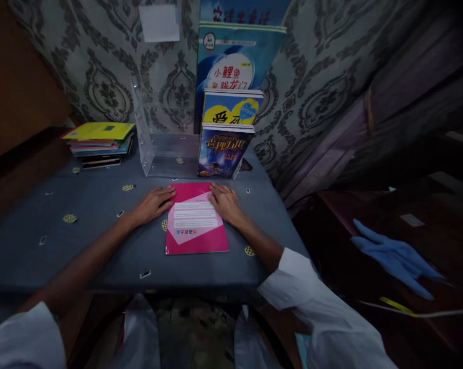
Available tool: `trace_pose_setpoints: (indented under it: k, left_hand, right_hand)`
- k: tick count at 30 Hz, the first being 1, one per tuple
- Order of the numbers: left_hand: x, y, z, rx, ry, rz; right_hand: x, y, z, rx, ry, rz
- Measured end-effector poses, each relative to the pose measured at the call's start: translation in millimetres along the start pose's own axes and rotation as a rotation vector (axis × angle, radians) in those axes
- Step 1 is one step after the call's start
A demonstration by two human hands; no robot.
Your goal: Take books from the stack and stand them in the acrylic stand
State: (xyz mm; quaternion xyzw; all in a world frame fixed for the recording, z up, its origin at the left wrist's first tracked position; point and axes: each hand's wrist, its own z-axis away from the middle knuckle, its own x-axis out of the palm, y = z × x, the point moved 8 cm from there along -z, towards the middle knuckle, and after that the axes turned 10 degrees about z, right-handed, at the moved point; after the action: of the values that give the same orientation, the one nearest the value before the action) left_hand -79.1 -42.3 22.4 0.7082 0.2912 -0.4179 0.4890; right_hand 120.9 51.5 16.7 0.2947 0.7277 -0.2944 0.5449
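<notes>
A pink book point(200, 243) lies on the table, its cover bearing a pale slanted panel whose text is upside down to me. At its upper left edge rests my left hand point(154, 204), fingers stretched out and their tips on the cover. My right hand point(226, 202) lies over the upper right corner, its fingers apart and flat on the book. Just beyond the book stands a clear stepped rack point(144, 148). Its right side holds upright books, with a dark blue book point(223, 154) in front and a blue and yellow book point(233, 107) behind.
A book stack topped by a yellow book point(100, 131) sits at the back left of the cloth-covered table point(96, 205). Behind hangs a patterned curtain point(108, 87) with a white paper point(160, 23). Blue gloves point(393, 253) lie on a dark surface at right.
</notes>
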Motion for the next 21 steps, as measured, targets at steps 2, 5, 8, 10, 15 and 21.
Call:
trace_pose_setpoints:
  k: [2,5,8,10,15,21]
  left_hand:
    - [0.5,13.3,12.7,0.044,0.006,0.023]
    - [0.3,36.5,36.3,0.124,0.038,0.081]
    - [-0.4,59.9,62.0,0.193,0.070,0.129]
    - [-1.0,74.8,78.2,0.231,0.086,0.140]
    - [0.0,103.0,109.6,0.303,0.115,0.155]
    - [3.6,109.4,121.4,0.323,0.144,0.130]
  right_hand:
    - [0.9,-0.4,-0.6,0.007,0.002,0.013]
    - [2.7,0.6,-1.6,0.010,0.002,0.019]
    - [3.6,0.8,-1.7,0.009,-0.007,0.023]
    - [3.6,0.6,-1.2,0.014,-0.013,0.023]
    - [3.6,-1.0,0.2,0.019,-0.014,-0.003]
    - [-5.7,0.1,0.0,-0.015,0.055,-0.154]
